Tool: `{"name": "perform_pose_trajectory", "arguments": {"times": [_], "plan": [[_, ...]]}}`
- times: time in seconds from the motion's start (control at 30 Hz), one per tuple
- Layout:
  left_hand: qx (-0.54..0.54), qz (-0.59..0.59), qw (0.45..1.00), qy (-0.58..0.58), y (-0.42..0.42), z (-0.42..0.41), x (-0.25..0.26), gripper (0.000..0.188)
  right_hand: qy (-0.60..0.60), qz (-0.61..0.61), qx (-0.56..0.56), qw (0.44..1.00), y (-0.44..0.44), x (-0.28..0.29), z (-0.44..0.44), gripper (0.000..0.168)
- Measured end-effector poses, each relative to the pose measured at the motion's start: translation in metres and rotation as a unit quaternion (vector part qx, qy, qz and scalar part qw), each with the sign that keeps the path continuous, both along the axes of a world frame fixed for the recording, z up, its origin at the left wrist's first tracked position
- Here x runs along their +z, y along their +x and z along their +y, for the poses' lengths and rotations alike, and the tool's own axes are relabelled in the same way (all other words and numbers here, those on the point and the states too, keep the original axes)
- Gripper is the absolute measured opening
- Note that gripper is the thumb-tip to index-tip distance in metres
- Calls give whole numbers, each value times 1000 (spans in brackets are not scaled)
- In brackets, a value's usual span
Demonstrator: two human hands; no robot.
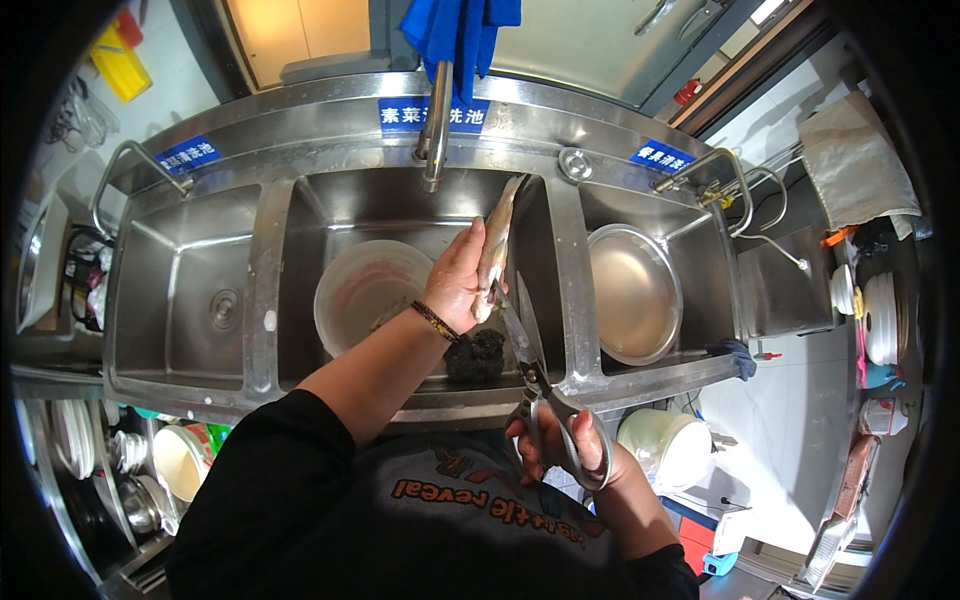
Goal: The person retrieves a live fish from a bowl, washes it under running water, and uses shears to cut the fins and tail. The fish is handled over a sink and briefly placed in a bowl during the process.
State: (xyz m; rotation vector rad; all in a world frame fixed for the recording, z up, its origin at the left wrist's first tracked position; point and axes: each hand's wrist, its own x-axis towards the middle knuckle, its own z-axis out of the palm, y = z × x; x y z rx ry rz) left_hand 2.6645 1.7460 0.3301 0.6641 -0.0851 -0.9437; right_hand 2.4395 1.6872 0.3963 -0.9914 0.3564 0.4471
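Note:
My left hand (456,281) grips a small pale fish (495,247) over the right part of the middle sink. The fish's tail points to the back wall of the sink, and its head end is towards me. In my right hand (559,442) is a pair of metal scissors (534,375), fingers through the handle loops. Their blades are parted, and one tip meets the fish's lower end or overlaps it in view; which, I cannot tell. Beneath my left wrist lies a dark clump (477,355), its material unclear. A whitish basin (360,289) holding cloudy water stands in the same sink, partly covered by my forearm.
A metal faucet (437,127) reaches over the middle sink, a blue cloth (465,37) hanging behind it. The right sink holds a basin of cloudy water (634,296). On the left is another steel sink (187,292). A white bucket (667,450) stands at the lower right.

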Motion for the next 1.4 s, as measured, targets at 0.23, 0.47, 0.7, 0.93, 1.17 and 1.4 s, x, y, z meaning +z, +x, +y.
{"name": "perform_pose_trajectory", "arguments": {"times": [0.23,0.47,0.7,0.93,1.17,1.4], "plan": [[15,-39,999,8,-2,4,6,33,-25,-16,0,1000,1,3,3,89],[75,-39,996,-5,-10,2,4,34,-87,-17,-54,995,8,4,18,86],[117,-59,991,28,-18,0,15,37,-118,-6,-95,988,7,-21,26,79],[159,-85,984,10,-19,-5,11,33,-143,-21,-136,980,10,-27,39,73],[121,-62,990,-27,-16,-6,3,33,-213,-4,-127,969,16,-22,39,73],[113,1,993,-15,-19,-6,13,31,-273,26,-111,955,18,-24,39,67]]}}
